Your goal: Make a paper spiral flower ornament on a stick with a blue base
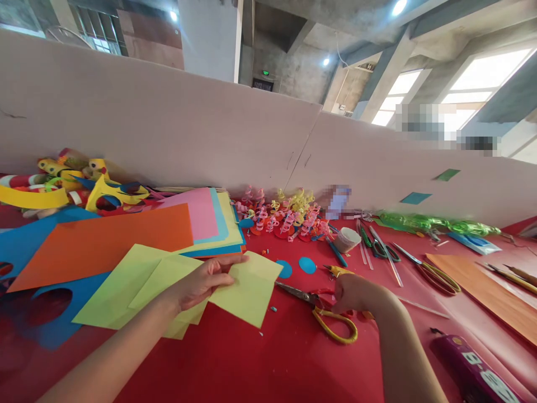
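Nearest the camera, we see the right forearm [405, 347] and the left forearm [121, 352], both entering from below. Beyond them, a pale partition [168, 123] stands along the far side of the red surface [235, 364]. At left we note an orange sheet [113, 238] over blue sheets [44, 229] and, nearer, overlapping pale yellow sheets [126, 280]. The left hand [205, 282] extends above these; its grip is narrow, thumb and fingers holding a small yellow sheet [251, 291] by its left edge. The right hand [356, 292] is curled at the handles of the scissors [300, 292]; its fingertips are hidden, so we cannot tell whether its grip holds anything. The blade tips lie at the small yellow sheet's right edge, contact being uncertain. Behind the scissors we find a white cup [347, 240] and two blue discs [307, 265].
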Demonstrator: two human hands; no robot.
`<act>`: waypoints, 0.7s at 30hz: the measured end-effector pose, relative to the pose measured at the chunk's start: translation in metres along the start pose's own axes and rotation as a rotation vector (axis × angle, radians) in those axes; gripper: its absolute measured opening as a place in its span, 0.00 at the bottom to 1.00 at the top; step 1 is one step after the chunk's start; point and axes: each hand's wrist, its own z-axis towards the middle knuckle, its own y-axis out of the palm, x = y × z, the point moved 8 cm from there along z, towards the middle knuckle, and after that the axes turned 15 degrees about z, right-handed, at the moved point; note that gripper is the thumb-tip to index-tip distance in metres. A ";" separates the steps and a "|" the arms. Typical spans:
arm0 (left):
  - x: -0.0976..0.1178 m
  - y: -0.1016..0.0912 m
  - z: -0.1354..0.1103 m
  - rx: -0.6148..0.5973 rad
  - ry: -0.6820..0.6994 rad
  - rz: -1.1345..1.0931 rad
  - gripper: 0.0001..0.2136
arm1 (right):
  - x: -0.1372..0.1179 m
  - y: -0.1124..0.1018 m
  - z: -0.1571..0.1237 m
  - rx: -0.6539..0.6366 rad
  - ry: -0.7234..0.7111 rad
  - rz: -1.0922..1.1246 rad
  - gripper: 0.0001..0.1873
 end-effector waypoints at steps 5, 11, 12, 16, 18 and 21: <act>-0.002 -0.030 0.002 0.179 -0.022 -0.104 0.22 | -0.014 0.019 0.017 0.044 -0.085 -0.067 0.19; 0.002 -0.050 0.000 0.286 0.018 -0.208 0.16 | -0.040 0.029 0.010 0.060 -0.198 -0.027 0.18; 0.003 -0.051 -0.001 0.287 0.023 -0.196 0.16 | -0.044 0.029 0.008 0.048 -0.221 -0.013 0.16; 0.010 -0.055 -0.005 0.274 0.032 -0.090 0.23 | -0.055 0.027 0.004 0.014 -0.332 0.075 0.09; 0.012 -0.057 -0.008 0.240 0.028 -0.060 0.25 | -0.059 0.023 0.006 0.037 -0.385 0.147 0.08; 0.014 -0.062 -0.011 0.205 0.020 -0.020 0.23 | -0.067 0.022 0.008 -0.009 -0.483 0.317 0.17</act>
